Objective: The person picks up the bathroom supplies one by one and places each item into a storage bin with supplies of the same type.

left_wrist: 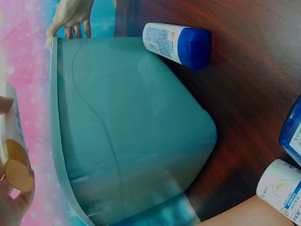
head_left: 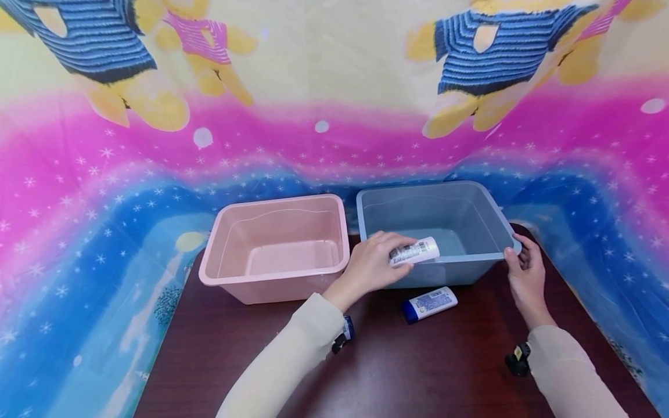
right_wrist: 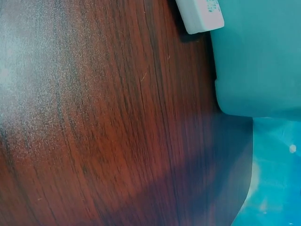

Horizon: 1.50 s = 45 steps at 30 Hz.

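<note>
My left hand [head_left: 373,261] grips a white bottle [head_left: 418,251] with a printed label, tilted above the front rim of the grey-blue bin [head_left: 444,273]. Its gold cap [left_wrist: 18,165] shows in the left wrist view. At the bin's front right corner my right hand [head_left: 528,278] pinches the rim, thumb in front. Lying on the table before the bin is a white bottle with a blue cap [head_left: 431,303]. The right wrist view catches only that bottle's white end [right_wrist: 202,16] beside the bin wall; the right hand is outside it.
A pink bin [head_left: 284,280] stands left of the grey-blue one. Beneath my left wrist a blue bottle [head_left: 348,328] is mostly hidden. The left wrist view also has a white bottle [left_wrist: 282,190] near the forearm. Behind the dark wooden table [head_left: 418,371] hangs a printed cloth [head_left: 334,139].
</note>
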### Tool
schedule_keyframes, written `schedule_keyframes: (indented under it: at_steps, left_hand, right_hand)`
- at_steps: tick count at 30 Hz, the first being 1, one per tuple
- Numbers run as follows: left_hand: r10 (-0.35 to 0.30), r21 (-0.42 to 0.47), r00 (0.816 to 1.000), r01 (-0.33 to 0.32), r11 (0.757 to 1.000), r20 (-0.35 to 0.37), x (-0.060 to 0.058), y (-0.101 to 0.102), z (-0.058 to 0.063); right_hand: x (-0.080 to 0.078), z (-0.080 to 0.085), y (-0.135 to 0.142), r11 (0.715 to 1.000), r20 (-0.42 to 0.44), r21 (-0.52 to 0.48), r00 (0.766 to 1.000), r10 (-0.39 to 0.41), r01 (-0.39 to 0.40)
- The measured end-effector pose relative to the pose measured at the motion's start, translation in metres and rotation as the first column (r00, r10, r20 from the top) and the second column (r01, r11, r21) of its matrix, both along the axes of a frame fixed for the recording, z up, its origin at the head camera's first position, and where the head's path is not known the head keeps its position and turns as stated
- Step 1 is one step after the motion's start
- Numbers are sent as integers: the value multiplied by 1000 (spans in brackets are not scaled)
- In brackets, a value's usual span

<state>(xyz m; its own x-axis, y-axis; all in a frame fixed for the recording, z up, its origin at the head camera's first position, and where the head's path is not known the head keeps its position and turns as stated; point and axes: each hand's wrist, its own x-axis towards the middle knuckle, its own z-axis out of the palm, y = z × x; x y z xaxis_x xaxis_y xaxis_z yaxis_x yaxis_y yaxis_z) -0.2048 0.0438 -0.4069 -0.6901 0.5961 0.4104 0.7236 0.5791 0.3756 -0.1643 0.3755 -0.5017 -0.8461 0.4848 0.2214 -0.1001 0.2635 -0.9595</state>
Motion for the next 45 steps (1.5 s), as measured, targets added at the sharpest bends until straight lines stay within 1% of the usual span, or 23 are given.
schedule_keyframes:
  at_steps: [6, 11, 14, 18, 22, 27, 34, 39, 45]
  left_hand:
    - [-5, 50, 1000, 4, 999, 24, -7, 0, -3]
    - [-1, 54, 999, -2, 999, 53, -13, 0, -6]
    - [14, 78, 994, -23, 997, 111, -17, 1, -6]
    - [31, 127, 979, -57, 990, 201, -22, 5, -2]
    - [29, 119, 973, -58, 991, 229, -25, 10, 1]
    - [32, 103, 967, -60, 993, 254, -30, 14, 1]
    - [23, 101, 957, -54, 993, 288, -36, 18, 1]
    - [33, 97, 950, -66, 993, 311, -40, 18, -1]
    - [14, 109, 944, -53, 993, 330, -43, 19, -3]
  right_hand:
    - [0, -2, 0, 1000, -15, -30, 1000, 1, -2]
    - [3, 4, -5, 995, -52, -93, 998, 17, -22]
    - [5, 10, -10, 990, -82, -135, 996, 38, -49]
    - [6, 13, -13, 984, -97, -167, 994, 47, -63]
    - [6, 13, -13, 979, -99, -192, 994, 45, -63]
    - [6, 13, -12, 977, -94, -204, 994, 50, -68]
    - [4, 13, -12, 982, -81, -184, 996, 38, -52]
    - [1, 6, -9, 985, -84, -168, 996, 26, -40]
    - [-3, -2, -4, 982, -92, -183, 996, 19, -36]
